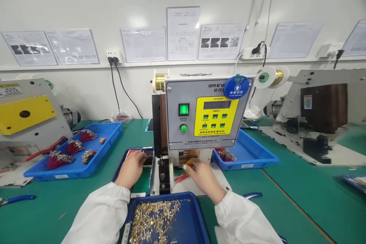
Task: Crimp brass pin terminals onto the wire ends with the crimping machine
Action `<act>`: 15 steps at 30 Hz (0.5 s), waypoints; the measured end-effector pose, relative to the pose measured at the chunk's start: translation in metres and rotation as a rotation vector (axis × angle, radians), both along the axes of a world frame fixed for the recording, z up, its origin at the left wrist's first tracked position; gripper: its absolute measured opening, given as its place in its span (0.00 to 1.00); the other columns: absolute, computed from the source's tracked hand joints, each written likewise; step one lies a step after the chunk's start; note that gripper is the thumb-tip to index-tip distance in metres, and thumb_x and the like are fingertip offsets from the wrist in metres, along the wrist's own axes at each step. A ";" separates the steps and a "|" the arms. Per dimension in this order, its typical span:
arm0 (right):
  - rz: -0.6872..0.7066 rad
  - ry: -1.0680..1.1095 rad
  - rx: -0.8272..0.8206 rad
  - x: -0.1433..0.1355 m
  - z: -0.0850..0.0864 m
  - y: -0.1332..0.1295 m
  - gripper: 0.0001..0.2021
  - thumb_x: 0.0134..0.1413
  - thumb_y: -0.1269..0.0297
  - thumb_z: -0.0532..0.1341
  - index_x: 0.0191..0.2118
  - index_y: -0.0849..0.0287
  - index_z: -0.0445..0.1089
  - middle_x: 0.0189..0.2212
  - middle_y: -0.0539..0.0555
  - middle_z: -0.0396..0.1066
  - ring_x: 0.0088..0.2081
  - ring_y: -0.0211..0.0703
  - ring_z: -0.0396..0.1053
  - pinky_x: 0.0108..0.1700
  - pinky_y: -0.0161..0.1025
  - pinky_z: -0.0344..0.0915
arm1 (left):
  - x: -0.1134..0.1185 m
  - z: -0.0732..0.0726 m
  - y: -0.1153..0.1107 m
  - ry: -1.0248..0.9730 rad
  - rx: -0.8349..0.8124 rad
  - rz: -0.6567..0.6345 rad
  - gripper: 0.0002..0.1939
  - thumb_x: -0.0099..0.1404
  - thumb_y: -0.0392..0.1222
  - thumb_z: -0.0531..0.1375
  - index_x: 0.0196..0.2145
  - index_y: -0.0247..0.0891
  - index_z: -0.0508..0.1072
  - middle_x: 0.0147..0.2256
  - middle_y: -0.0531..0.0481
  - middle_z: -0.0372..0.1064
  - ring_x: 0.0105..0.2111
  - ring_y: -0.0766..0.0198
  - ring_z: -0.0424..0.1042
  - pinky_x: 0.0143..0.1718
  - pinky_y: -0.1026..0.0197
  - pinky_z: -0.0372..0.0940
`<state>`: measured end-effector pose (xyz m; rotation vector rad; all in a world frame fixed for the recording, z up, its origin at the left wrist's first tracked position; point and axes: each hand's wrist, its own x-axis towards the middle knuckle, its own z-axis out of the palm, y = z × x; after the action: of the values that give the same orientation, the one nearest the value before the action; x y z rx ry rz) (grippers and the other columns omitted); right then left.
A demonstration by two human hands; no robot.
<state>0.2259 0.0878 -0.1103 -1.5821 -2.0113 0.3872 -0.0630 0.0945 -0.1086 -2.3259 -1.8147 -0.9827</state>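
Note:
My left hand (132,168) reaches over a narrow blue tray (151,183) with small parts in it, left of the machine's black post. Its fingers are bent together at the tray; whatever is between them is hidden. Under the head of the grey crimping machine (183,84), my right hand (206,177) has thumb and fingers drawn together, with something yellow at the fingertips. Just below those fingertips lie red wires (182,177) on the machine's white base. I cannot make out what the right fingers hold.
A blue tray (197,213) of loose brass-coloured pins stands in front. Blue bins (94,160) (257,156) hold bundles of red wires with metal ends. Similar machines (28,110) (323,110) flank mine. Blue-handled pliers (21,199) lie at left.

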 end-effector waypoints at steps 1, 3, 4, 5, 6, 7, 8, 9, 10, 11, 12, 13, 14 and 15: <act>-0.007 -0.024 -0.004 -0.002 -0.002 0.001 0.05 0.57 0.69 0.59 0.31 0.61 0.70 0.32 0.58 0.71 0.34 0.48 0.70 0.33 0.37 0.58 | -0.003 -0.001 0.001 0.019 -0.064 0.018 0.11 0.64 0.36 0.51 0.31 0.39 0.74 0.33 0.46 0.72 0.34 0.58 0.71 0.34 0.59 0.64; -0.011 -0.041 -0.011 -0.006 -0.005 0.002 0.04 0.54 0.72 0.60 0.30 0.61 0.70 0.33 0.58 0.71 0.35 0.48 0.70 0.35 0.37 0.59 | -0.007 -0.003 0.001 0.054 -0.153 0.041 0.10 0.62 0.35 0.53 0.29 0.39 0.74 0.32 0.46 0.72 0.32 0.59 0.71 0.34 0.60 0.63; -0.008 -0.038 -0.013 -0.007 -0.006 0.003 0.04 0.54 0.73 0.60 0.30 0.61 0.70 0.33 0.58 0.71 0.35 0.48 0.70 0.36 0.37 0.59 | -0.009 -0.005 0.001 0.066 -0.176 0.047 0.10 0.61 0.35 0.53 0.29 0.39 0.74 0.31 0.46 0.72 0.31 0.59 0.70 0.34 0.60 0.62; -0.006 -0.037 -0.013 -0.007 -0.007 0.004 0.04 0.54 0.73 0.60 0.30 0.61 0.70 0.33 0.57 0.71 0.35 0.48 0.70 0.36 0.37 0.60 | -0.010 -0.006 0.001 0.073 -0.187 0.047 0.10 0.61 0.35 0.54 0.28 0.39 0.75 0.31 0.46 0.72 0.31 0.59 0.70 0.34 0.59 0.62; -0.004 -0.034 -0.013 -0.007 -0.008 0.005 0.04 0.54 0.73 0.60 0.30 0.61 0.70 0.33 0.57 0.71 0.35 0.48 0.70 0.36 0.36 0.60 | -0.010 -0.007 0.001 0.078 -0.195 0.041 0.10 0.60 0.35 0.54 0.28 0.40 0.75 0.31 0.46 0.72 0.32 0.58 0.70 0.35 0.59 0.62; -0.001 -0.031 -0.013 -0.007 -0.009 0.006 0.04 0.54 0.73 0.60 0.30 0.61 0.70 0.33 0.57 0.71 0.35 0.47 0.70 0.36 0.36 0.60 | -0.009 -0.008 0.001 0.085 -0.203 0.029 0.10 0.60 0.35 0.54 0.28 0.40 0.76 0.31 0.46 0.73 0.32 0.58 0.71 0.35 0.59 0.62; 0.003 -0.026 -0.013 -0.006 -0.009 0.006 0.04 0.54 0.73 0.60 0.29 0.60 0.70 0.32 0.56 0.71 0.35 0.47 0.70 0.36 0.36 0.60 | -0.008 -0.008 0.001 0.094 -0.214 0.017 0.10 0.60 0.35 0.54 0.28 0.40 0.76 0.31 0.46 0.72 0.33 0.58 0.71 0.36 0.58 0.62; 0.007 -0.020 -0.013 -0.005 -0.008 0.006 0.05 0.54 0.73 0.60 0.29 0.60 0.69 0.32 0.56 0.71 0.34 0.47 0.70 0.36 0.36 0.60 | -0.007 -0.007 0.000 0.105 -0.230 0.009 0.11 0.60 0.34 0.55 0.28 0.40 0.77 0.30 0.45 0.72 0.34 0.57 0.71 0.37 0.58 0.62; 0.008 -0.013 -0.014 -0.004 -0.007 0.006 0.05 0.54 0.72 0.60 0.28 0.60 0.69 0.31 0.56 0.71 0.34 0.47 0.70 0.35 0.36 0.60 | -0.006 -0.007 0.000 0.117 -0.249 0.006 0.11 0.60 0.34 0.55 0.28 0.39 0.77 0.30 0.45 0.72 0.34 0.57 0.71 0.37 0.58 0.62; 0.009 -0.008 -0.015 -0.003 -0.005 0.006 0.06 0.55 0.71 0.60 0.28 0.60 0.69 0.31 0.56 0.71 0.33 0.47 0.69 0.34 0.37 0.60 | -0.004 -0.006 -0.001 0.130 -0.269 0.005 0.11 0.59 0.33 0.55 0.28 0.39 0.77 0.30 0.45 0.72 0.34 0.57 0.71 0.37 0.58 0.62; 0.009 0.001 -0.014 -0.002 -0.003 0.005 0.06 0.56 0.69 0.59 0.28 0.60 0.69 0.31 0.56 0.71 0.32 0.47 0.69 0.34 0.37 0.59 | -0.003 -0.005 -0.001 0.142 -0.289 0.006 0.11 0.59 0.33 0.55 0.28 0.39 0.77 0.30 0.45 0.72 0.34 0.57 0.71 0.37 0.58 0.61; 0.012 0.015 -0.007 -0.001 0.000 0.003 0.07 0.57 0.68 0.59 0.29 0.60 0.69 0.31 0.56 0.71 0.32 0.47 0.69 0.33 0.37 0.59 | -0.002 -0.004 -0.002 0.153 -0.306 0.006 0.11 0.59 0.32 0.55 0.28 0.39 0.77 0.30 0.45 0.72 0.34 0.57 0.71 0.37 0.58 0.61; 0.023 0.031 0.011 -0.001 0.003 0.001 0.07 0.58 0.67 0.58 0.30 0.60 0.69 0.31 0.56 0.71 0.32 0.47 0.69 0.33 0.37 0.59 | -0.001 -0.003 -0.002 0.161 -0.320 0.004 0.11 0.59 0.32 0.55 0.28 0.39 0.77 0.30 0.45 0.72 0.34 0.57 0.71 0.37 0.58 0.61; 0.039 0.046 0.036 0.000 0.007 -0.003 0.06 0.58 0.67 0.58 0.30 0.60 0.69 0.31 0.55 0.71 0.31 0.47 0.69 0.32 0.37 0.59 | -0.001 -0.003 -0.003 0.166 -0.329 0.000 0.11 0.59 0.32 0.55 0.28 0.40 0.77 0.30 0.45 0.72 0.34 0.57 0.71 0.37 0.59 0.61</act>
<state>0.2256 0.0849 -0.1031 -1.5002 -2.0058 0.3965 -0.0642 0.0919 -0.1112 -2.4938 -2.0359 -0.5011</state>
